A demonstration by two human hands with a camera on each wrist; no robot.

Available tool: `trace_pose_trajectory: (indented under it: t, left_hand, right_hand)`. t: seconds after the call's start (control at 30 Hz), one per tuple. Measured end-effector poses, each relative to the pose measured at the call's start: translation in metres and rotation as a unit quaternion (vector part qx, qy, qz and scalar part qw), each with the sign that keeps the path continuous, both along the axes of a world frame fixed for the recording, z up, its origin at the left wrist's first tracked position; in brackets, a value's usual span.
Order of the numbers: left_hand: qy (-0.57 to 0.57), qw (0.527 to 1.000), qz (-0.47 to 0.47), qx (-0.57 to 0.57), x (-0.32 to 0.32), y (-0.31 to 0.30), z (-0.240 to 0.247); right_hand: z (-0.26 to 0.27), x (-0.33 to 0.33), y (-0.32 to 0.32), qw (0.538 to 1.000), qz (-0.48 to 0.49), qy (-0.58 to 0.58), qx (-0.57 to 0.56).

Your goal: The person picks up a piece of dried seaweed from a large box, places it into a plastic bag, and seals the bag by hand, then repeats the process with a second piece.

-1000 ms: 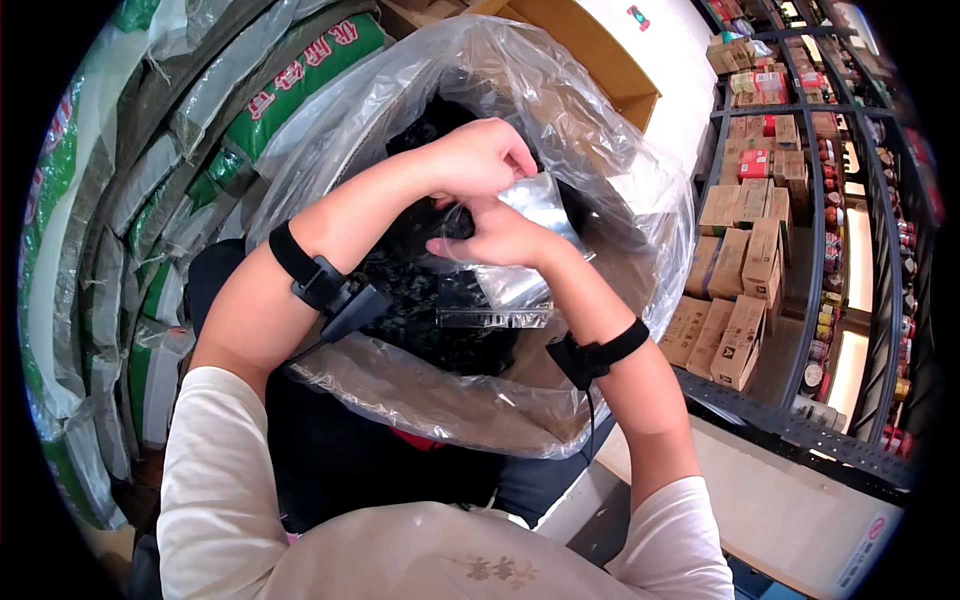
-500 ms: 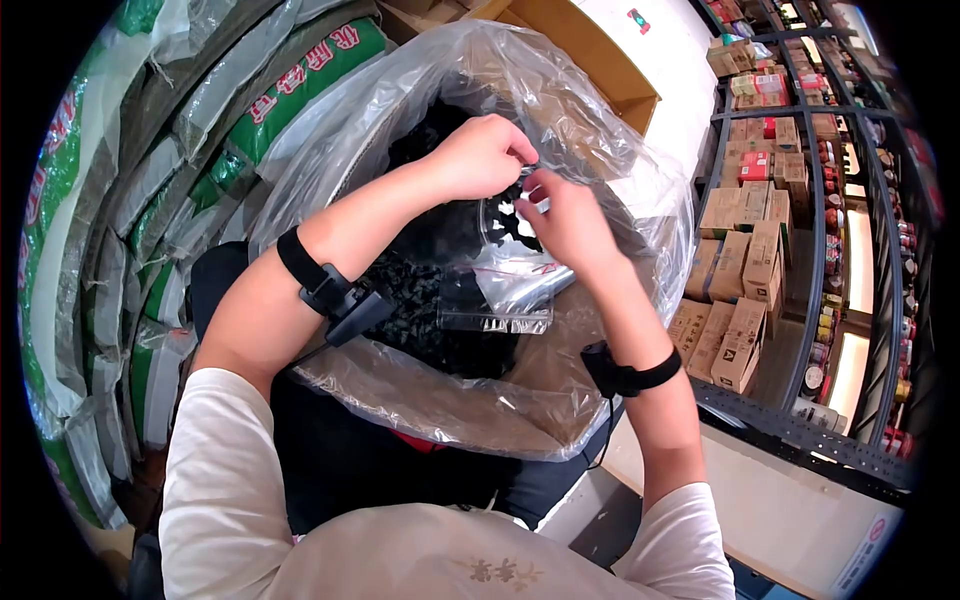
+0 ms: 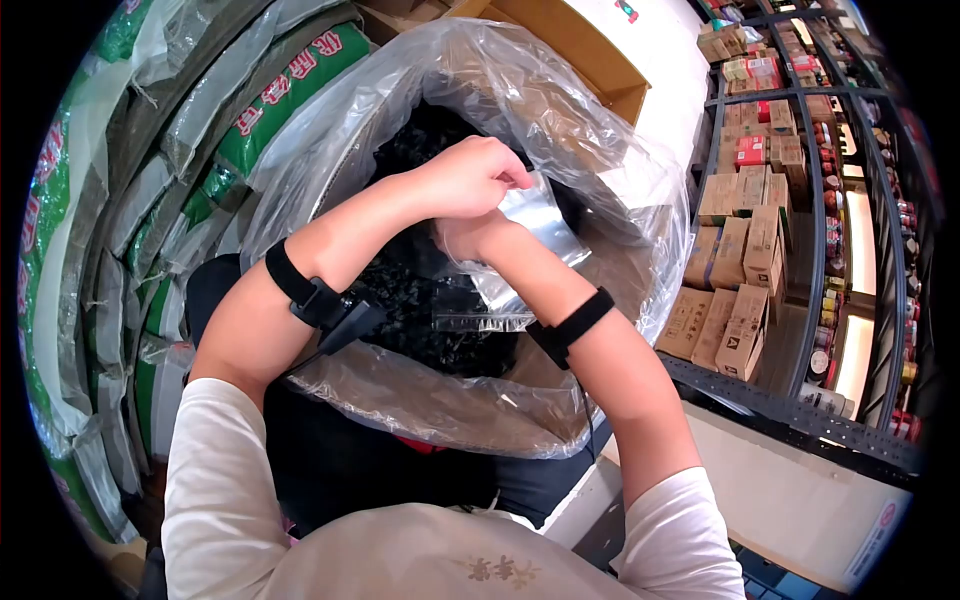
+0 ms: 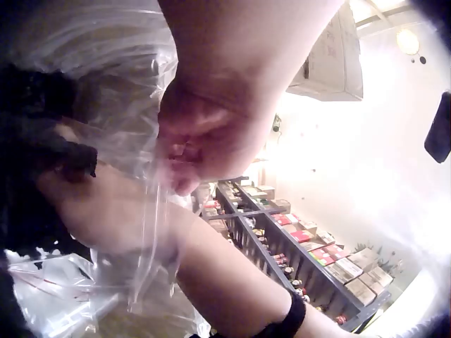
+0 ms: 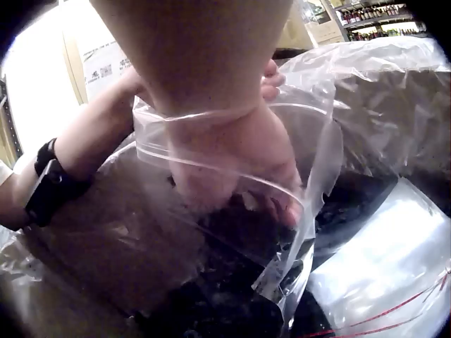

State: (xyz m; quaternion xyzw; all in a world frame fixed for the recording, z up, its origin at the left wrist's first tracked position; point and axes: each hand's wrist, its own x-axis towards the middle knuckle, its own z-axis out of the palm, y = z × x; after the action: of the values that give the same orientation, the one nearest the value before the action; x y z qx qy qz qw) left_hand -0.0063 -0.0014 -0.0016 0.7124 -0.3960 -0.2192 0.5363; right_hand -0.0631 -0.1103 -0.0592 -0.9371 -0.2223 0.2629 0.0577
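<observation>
A large bin lined with clear plastic [image 3: 500,410] holds a heap of black crinkled pieces [image 3: 410,285]. Above the heap, my left hand [image 3: 465,180] pinches the rim of a clear plastic bag [image 4: 144,232], as the left wrist view shows. My right hand [image 5: 225,158] reaches inside that bag, whose mouth circles the wrist. Its fingers point down with thumb and fingers apart, and dark pieces show through the film. In the head view the left hand partly covers the right. Flat zip bags [image 5: 394,253] with red lines lie on the heap beside the hands.
Stacked green and white sacks [image 3: 260,115] stand to the left. An open cardboard box [image 3: 570,45] is behind the bin. At the right, shelves hold cartons [image 3: 745,250] and rows of jars [image 3: 825,310].
My right hand was in the bag, came out to its mouth beside the left hand, and is now back inside. My left hand keeps its pinch on the bag.
</observation>
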Motion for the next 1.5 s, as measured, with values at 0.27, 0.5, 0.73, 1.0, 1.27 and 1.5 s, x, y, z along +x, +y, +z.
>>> trace_pose_trajectory:
  t: [0.27,0.5,0.73,1.0,1.27,1.5]
  left_hand:
    - [-0.077,0.995,0.063,-0.003,0.005,0.001,-0.003]
    - [-0.072,0.982,0.173,0.014,0.008,0.001,-0.004]
    - [-0.060,0.990,0.129,0.006,0.005,0.002,-0.003]
    - [-0.073,0.981,0.175,0.035,0.008,0.004,0.001]
    - [-0.106,0.962,0.241,0.070,0.010,0.008,0.003]
    - [-0.076,0.968,0.221,0.086,0.010,0.009,0.009]
  right_hand:
    - [0.006,0.003,0.007,0.997,-0.057,0.005,0.048]
    - [0.092,-0.011,-0.031,0.970,-0.164,0.041,0.177]
    - [0.054,0.003,-0.003,0.981,-0.088,0.113,0.135]
    - [0.038,0.007,0.010,0.979,-0.085,0.089,0.160]
    - [0.132,-0.025,-0.038,0.913,-0.277,-0.034,0.298]
    - [0.118,-0.072,-0.022,0.943,-0.289,0.010,0.166]
